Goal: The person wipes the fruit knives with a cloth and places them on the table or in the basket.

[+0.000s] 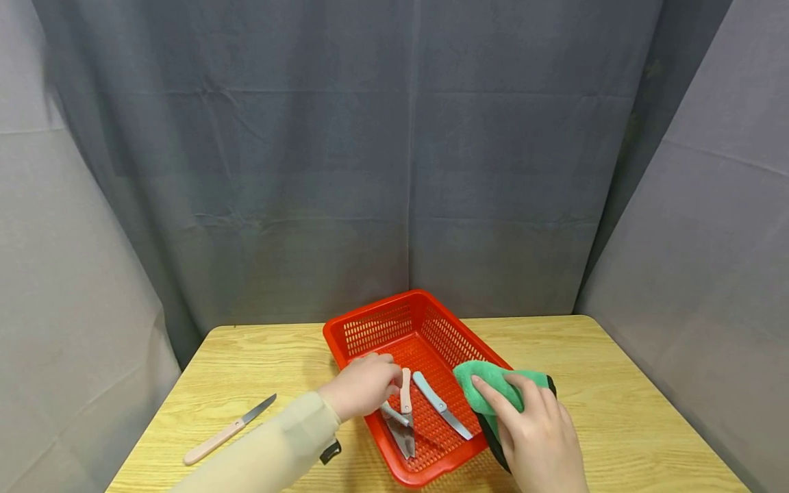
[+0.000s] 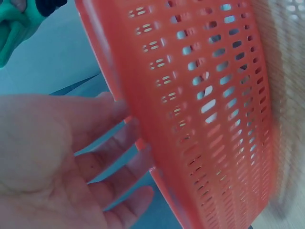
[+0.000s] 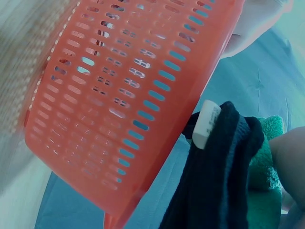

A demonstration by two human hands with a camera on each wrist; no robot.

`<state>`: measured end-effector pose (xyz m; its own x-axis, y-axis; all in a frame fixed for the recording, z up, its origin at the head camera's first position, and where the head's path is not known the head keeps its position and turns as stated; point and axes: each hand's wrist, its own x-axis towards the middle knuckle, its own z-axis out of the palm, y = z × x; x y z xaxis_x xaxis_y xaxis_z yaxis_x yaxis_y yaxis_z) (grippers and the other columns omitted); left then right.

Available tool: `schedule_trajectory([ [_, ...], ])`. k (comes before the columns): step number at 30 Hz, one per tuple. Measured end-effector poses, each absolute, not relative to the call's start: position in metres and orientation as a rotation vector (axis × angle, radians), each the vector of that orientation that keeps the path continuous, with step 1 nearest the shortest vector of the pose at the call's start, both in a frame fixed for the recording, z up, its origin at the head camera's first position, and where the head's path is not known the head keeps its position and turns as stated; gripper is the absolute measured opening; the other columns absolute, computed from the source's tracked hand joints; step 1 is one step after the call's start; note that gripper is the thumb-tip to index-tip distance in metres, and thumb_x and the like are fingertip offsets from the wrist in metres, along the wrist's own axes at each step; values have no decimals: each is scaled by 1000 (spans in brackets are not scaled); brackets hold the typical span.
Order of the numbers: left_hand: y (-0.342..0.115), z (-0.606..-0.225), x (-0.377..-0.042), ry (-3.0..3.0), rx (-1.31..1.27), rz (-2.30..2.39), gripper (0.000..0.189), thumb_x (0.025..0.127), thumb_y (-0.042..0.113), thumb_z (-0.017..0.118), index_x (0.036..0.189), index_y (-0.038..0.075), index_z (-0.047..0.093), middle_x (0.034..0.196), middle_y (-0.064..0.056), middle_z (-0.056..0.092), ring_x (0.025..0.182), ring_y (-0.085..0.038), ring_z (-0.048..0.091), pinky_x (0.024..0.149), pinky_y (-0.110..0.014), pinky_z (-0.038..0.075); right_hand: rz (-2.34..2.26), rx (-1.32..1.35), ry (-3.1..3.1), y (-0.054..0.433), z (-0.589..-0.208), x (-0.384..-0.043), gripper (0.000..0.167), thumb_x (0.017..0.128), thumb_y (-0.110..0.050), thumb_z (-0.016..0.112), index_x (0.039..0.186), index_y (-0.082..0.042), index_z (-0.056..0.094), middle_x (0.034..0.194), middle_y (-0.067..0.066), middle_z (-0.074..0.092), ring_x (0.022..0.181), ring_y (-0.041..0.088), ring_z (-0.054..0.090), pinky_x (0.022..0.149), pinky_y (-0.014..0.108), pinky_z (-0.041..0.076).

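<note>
A red plastic basket (image 1: 376, 308) with slotted walls sits on the table, several knives lying in it. My left hand (image 1: 365, 383) reaches over its left rim with loosely bent fingers and nothing visible between them; in the left wrist view those fingers (image 2: 114, 179) overlap the rim. Just below that hand are a pale-handled knife (image 1: 394, 414) and a pink-handled folding knife (image 1: 405, 392). A light-blue-handled folding knife (image 1: 429, 392) lies to their right, blade out. At the right rim my right hand (image 1: 536, 431) grips a bunched green cloth (image 1: 490, 376) with black edging.
On the wooden table (image 1: 283, 356), left of the basket, lies a knife (image 1: 216, 439) with a pale pinkish handle, its blade pointing away. Grey curtains (image 1: 308, 171) hang behind the table and along both sides.
</note>
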<state>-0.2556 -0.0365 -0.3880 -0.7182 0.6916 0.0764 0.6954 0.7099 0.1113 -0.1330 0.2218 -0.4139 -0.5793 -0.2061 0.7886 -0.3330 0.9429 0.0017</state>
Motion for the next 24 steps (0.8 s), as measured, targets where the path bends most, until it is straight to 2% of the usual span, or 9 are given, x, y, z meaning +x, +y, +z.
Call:
schedule_trajectory([
  [4, -40, -390, -259, -2810, -1165, -258, 4, 97, 19, 71, 98, 17, 74, 94, 6, 64, 93, -16, 62, 89, -34, 53, 185, 379, -2204, 222, -414, -133, 79, 61, 4, 85, 130, -30, 71, 113, 18, 62, 81, 33, 58, 61, 45, 50],
  [16, -64, -380, -254, -2644, -1073, -532, 5, 96, 12, 72, 95, 17, 72, 89, 6, 63, 82, -12, 59, 78, -31, 54, 185, 362, -2223, 221, -413, -132, 79, 61, 4, 86, 130, -31, 71, 115, 17, 62, 83, 33, 58, 63, 46, 51],
  [24, -87, -370, -239, -2573, -963, -575, 4, 95, 12, 72, 94, 16, 70, 89, 8, 63, 81, -9, 58, 77, -31, 54, 204, 372, -2206, 222, -414, -132, 77, 62, 4, 85, 130, -31, 71, 114, 17, 62, 81, 32, 59, 63, 46, 51],
])
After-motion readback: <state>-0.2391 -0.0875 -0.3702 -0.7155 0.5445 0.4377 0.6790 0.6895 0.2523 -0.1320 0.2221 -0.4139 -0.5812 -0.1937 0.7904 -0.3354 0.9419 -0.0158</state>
